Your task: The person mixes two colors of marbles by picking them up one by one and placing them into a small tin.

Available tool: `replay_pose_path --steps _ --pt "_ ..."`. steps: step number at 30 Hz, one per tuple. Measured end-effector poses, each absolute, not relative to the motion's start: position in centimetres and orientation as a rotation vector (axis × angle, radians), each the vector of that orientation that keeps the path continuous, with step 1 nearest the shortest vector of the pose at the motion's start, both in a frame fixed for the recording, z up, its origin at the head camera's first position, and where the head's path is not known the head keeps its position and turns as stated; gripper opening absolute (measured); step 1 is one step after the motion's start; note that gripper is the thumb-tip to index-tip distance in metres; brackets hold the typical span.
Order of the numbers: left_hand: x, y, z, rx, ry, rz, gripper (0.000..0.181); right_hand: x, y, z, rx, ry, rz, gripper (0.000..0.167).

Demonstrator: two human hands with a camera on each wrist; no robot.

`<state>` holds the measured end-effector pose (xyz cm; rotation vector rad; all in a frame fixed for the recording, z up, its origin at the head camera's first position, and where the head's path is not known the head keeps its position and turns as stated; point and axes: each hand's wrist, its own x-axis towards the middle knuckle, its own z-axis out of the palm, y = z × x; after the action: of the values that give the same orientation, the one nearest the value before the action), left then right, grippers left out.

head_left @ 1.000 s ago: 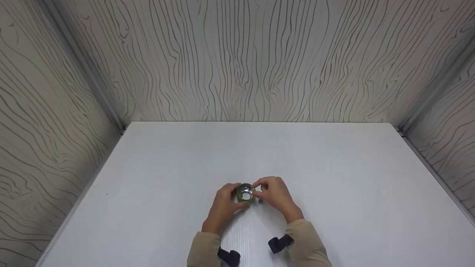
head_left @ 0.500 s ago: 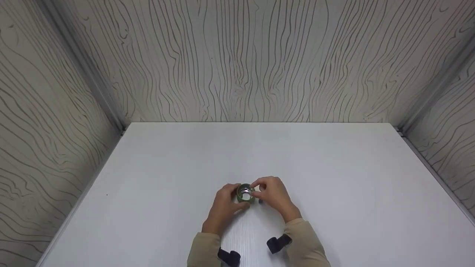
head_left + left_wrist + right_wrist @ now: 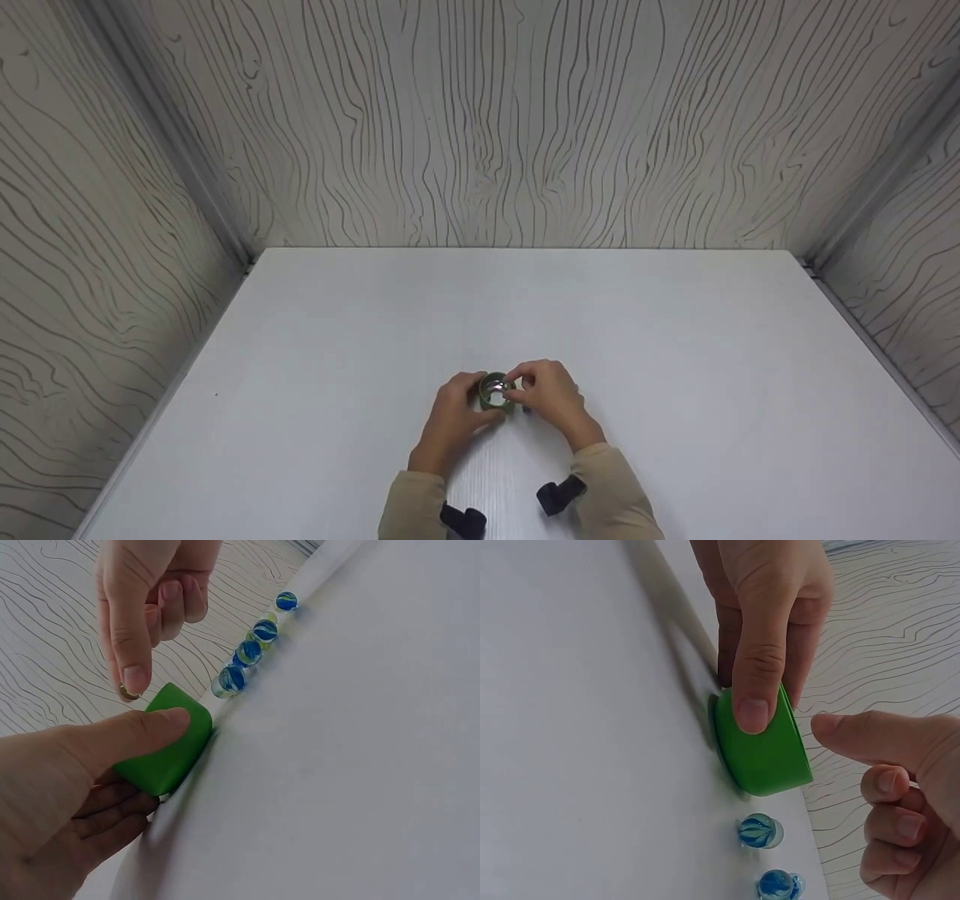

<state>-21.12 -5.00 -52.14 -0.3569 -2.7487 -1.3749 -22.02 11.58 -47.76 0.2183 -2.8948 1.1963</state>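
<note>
My left hand holds a small green cup from its left side, thumb on the near wall. The cup stands upright on the white table, and its inside looks shiny in the head view. Over the cup's right rim, my right hand pinches a small glassy marble between thumb and forefinger; it is mostly covered by the fingertips. Several blue-and-clear marbles lie in a line on the table beside the cup. From the head view, my right hand hides nearly all of them.
The white tabletop stretches around both hands. Behind it rises a wall patterned with wood-grain lines, with similar panels at the left and right. A black strap and camera sit on my right sleeve, another pair on the left.
My right hand has shifted slightly left, bringing its pinching fingertips further over the cup's opening. My left hand and the cup have stayed in place.
</note>
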Motion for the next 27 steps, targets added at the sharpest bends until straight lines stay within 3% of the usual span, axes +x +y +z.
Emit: replay_pose_path --steps 27 --pt "-21.17 -5.20 -52.38 -0.396 -2.724 -1.401 0.050 -21.96 11.89 -48.15 0.266 -2.869 1.240 0.011"
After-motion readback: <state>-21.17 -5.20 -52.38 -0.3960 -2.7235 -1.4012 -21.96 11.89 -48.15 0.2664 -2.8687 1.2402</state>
